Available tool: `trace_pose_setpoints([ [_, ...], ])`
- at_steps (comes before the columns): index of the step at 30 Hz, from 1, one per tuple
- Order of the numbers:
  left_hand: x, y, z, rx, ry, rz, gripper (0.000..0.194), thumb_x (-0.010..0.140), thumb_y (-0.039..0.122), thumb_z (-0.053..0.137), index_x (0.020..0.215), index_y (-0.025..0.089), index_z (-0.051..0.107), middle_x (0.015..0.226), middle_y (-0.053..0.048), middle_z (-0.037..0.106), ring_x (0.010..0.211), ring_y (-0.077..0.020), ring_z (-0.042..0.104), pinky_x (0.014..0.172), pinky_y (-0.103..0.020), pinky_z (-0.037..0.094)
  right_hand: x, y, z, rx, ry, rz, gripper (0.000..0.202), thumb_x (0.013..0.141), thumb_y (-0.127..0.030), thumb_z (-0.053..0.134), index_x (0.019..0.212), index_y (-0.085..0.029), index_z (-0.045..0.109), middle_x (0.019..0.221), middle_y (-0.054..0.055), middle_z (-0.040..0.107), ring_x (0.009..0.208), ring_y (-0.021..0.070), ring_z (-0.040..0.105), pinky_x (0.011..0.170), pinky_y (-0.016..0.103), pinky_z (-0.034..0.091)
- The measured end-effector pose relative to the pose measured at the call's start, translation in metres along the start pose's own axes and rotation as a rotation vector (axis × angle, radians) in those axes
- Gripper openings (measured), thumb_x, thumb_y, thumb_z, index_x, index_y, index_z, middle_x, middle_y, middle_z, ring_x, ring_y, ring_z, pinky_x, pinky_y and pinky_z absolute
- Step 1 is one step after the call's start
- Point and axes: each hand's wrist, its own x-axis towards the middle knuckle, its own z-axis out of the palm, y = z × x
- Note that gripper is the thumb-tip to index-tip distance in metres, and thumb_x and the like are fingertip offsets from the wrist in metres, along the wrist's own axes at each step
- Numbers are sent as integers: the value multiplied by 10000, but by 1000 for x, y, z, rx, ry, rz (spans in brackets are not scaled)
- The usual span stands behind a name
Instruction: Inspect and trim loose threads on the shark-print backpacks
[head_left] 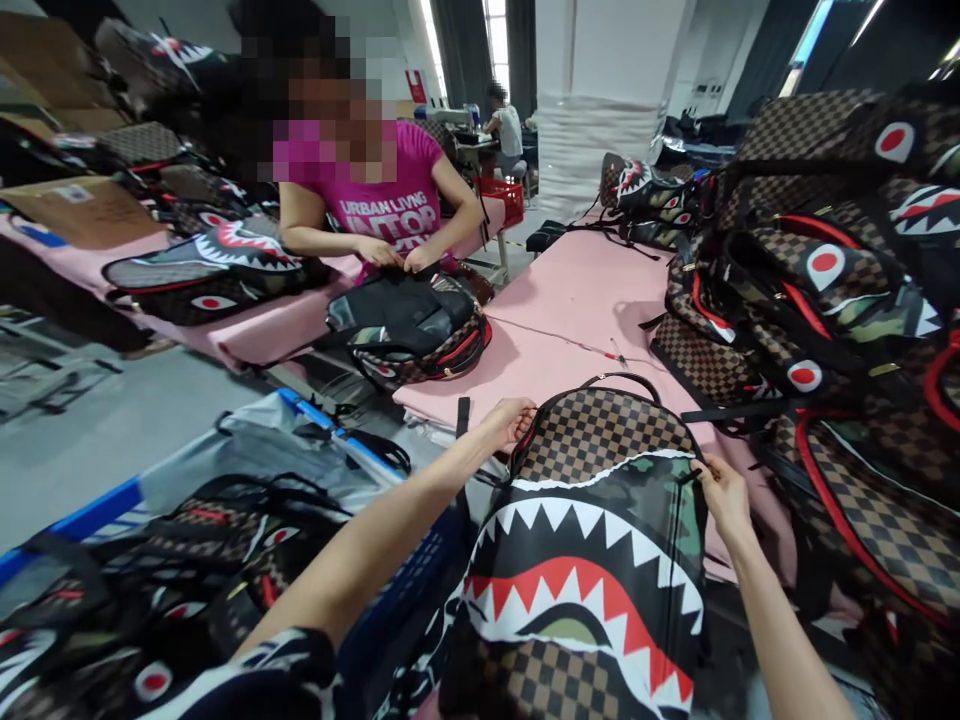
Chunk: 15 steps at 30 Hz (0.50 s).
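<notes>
In front of me a backpack [600, 540] with a brown checkered pattern and a red-and-white shark mouth leans upright at the near edge of the pink table. My left hand [516, 420] is closed on its upper left edge, fingers curled over the side by the zipper. On the opposite side my right hand [720, 492] pinches the right edge, near the white torn-look stripe. The top handle loop stands up behind the bag. Its lower part runs out of view at the bottom.
Stacks of similar backpacks [825, 280] line the right side. A blue-rimmed bin [97, 512] holding more bags stands at lower left. Across the pink table [570, 290], a co-worker in a magenta shirt [390, 200] handles a black backpack [412, 320]. A thin tool [616, 354] lies on the cloth.
</notes>
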Motion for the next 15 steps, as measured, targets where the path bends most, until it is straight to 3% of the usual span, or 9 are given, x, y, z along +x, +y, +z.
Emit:
trace_pose_setpoints([
  [4,-19,-35,-13,-135,27,86,268,761,290,513,541,147,461,456,38,422,386,-48,367,417,-158,292,-2,-11,0,-94,25,6,448,732,-464,477,955,-116,650,819,100,684,682,208,591,625,292,437],
  [11,-21,-35,-29,-228,-29,164,369,755,296,449,454,198,259,404,63,267,370,-59,265,416,-196,261,-8,-38,-1,-333,67,-5,491,720,-476,440,944,-107,675,701,105,670,631,231,572,599,319,412],
  [15,-31,-63,-39,-135,-28,254,320,756,368,493,519,162,429,503,27,427,467,-73,368,486,-195,312,-7,-45,2,-415,67,-1,504,740,-469,406,978,-109,667,706,108,665,628,238,569,580,315,398],
])
